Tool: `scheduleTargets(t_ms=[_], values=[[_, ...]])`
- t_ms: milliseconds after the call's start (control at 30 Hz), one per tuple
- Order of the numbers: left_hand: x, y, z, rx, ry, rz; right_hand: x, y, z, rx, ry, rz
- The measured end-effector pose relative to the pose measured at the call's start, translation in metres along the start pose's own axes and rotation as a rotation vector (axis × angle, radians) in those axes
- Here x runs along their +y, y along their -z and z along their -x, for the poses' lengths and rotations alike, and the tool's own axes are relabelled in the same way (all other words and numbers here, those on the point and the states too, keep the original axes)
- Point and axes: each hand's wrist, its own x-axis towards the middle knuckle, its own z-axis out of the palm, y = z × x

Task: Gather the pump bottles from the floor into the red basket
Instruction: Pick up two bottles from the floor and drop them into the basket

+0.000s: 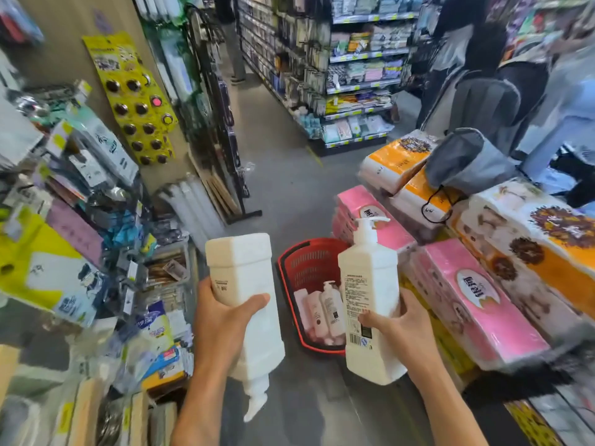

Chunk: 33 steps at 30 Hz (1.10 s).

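Shop floor point(289, 194): pump bottles point(370, 284) in hands point(402, 329)

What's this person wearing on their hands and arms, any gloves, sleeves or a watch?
Nothing visible. The left hand and right hand are bare, no gloves or rings, and both forearms are bare down to the frame's edge: no sleeves, watch or bracelet.
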Motion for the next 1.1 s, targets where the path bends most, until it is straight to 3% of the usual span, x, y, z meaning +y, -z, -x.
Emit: scheduleTargets(t_ms=[567,867,1100], values=[[0.058,-0.159,-0.160,-0.269,-0.083,-0.170,0.002,0.003,-0.167,0.124,-0.155,-0.054],[0.054,-0.228,-0.239,-0.477,-0.033,-0.222,-0.004,0.006,-0.220,0.271,-0.267,-0.041],[0.063,-0.270,-0.333,-0.670,-0.053,-0.302,-0.019,-0.034,-0.252,0.454,-0.403,-0.121]])
